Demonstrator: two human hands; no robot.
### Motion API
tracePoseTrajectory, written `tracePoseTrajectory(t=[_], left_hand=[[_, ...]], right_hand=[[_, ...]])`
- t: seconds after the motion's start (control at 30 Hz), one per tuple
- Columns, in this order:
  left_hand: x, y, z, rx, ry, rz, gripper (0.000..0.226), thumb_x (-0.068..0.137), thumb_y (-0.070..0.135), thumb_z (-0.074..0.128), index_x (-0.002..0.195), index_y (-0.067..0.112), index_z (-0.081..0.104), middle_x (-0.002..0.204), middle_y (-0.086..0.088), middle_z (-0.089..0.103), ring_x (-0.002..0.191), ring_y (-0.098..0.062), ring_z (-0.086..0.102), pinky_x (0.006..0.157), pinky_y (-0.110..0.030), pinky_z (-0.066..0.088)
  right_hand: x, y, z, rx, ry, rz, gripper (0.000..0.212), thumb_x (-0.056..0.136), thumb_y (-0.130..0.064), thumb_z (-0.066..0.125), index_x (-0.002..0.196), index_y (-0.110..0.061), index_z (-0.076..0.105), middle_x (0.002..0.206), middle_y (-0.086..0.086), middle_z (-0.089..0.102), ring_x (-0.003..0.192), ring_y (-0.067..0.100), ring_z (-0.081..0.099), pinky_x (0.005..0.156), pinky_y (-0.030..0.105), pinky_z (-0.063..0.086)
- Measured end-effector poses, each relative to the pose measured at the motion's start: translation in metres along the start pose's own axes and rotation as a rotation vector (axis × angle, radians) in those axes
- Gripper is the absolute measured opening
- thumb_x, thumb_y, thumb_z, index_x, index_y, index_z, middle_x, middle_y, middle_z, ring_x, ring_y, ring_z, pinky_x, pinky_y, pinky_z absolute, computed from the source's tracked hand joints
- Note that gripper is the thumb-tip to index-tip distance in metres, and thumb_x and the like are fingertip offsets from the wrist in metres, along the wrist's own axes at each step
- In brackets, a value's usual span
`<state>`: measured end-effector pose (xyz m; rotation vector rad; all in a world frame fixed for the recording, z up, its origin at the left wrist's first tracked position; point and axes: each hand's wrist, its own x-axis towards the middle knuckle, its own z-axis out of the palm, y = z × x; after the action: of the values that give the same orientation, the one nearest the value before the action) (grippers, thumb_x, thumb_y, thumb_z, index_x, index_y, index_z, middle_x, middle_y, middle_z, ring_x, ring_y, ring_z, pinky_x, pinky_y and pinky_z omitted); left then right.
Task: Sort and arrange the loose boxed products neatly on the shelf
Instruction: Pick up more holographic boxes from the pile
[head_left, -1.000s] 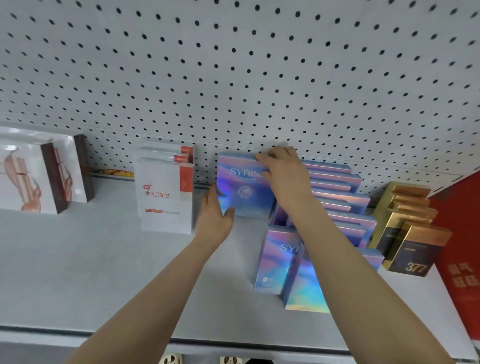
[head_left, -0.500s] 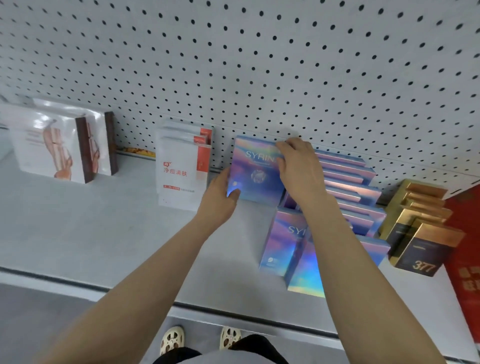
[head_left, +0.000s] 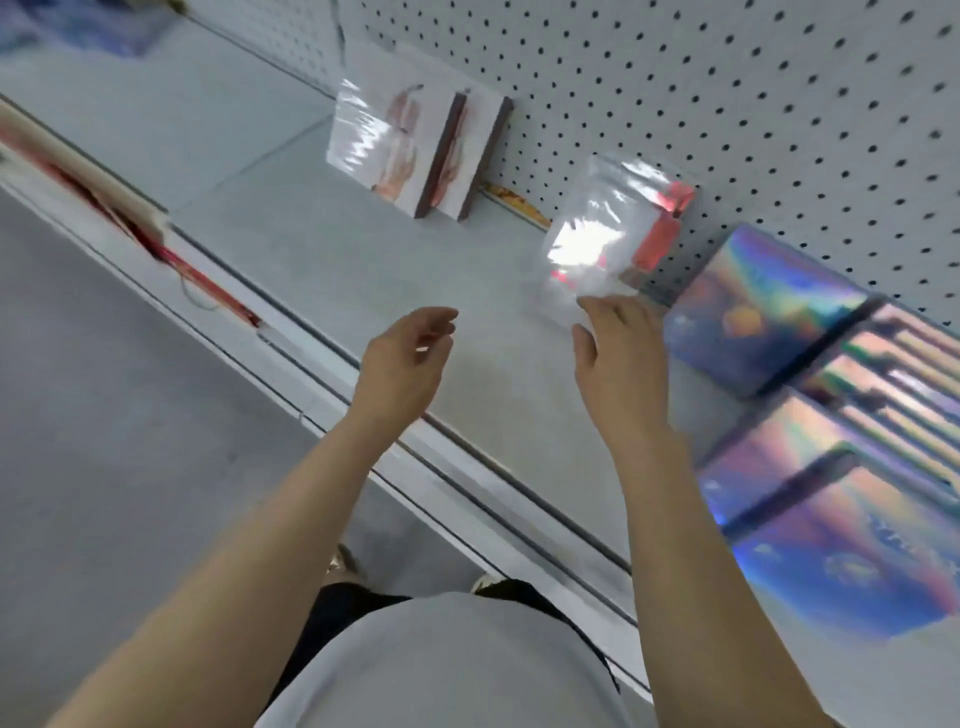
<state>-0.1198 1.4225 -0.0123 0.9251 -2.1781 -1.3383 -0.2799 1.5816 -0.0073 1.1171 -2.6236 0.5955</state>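
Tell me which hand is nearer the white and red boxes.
Right. The right hand reaches just below the white and red boxes, fingers at their lower edge; the left hand hovers farther left over the shelf.

White perforated metal pegboard back wall (head_left: 701, 78) with regular rows of small dark holes, rising behind pale grey flat shelf board (head_left: 322, 249). Shelf front edge: grooved white price rail (head_left: 363, 410), red strip in part of it. Below, smooth grey concrete floor (head_left: 104, 415). Soft, even light; view blurred, tilted.
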Motion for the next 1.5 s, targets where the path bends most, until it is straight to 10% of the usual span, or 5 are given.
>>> tracePoseTrajectory(t=[0.77,1.5], left_hand=[[0.007,-0.252,-0.434,0.098,0.464,-0.429,0.028,0.095,0.014,0.053,0.118,0.024,0.063,0.105,0.01,0.067,0.09,-0.005,0.06,0.082,-0.016,0.042],[0.408,-0.357,-0.694,0.337,0.276,-0.212,0.034,0.096,0.019,0.055,0.129,0.022,0.057,0.126,0.003,0.059,0.111,-0.013,0.057,0.089,-0.023,0.04]], right_hand=[[0.064,-0.477,0.216,0.324,-0.387,-0.405,0.03,0.097,-0.021,0.056,0.124,-0.009,0.061,0.116,0.011,0.063,0.107,0.03,0.055,0.089,0.04,0.046],[0.489,-0.744,0.433,0.122,-0.486,-0.103,0.061,0.097,-0.038,0.053,0.144,-0.004,0.034,0.138,0.021,0.046,0.126,0.039,0.045,0.1,0.044,0.037]])
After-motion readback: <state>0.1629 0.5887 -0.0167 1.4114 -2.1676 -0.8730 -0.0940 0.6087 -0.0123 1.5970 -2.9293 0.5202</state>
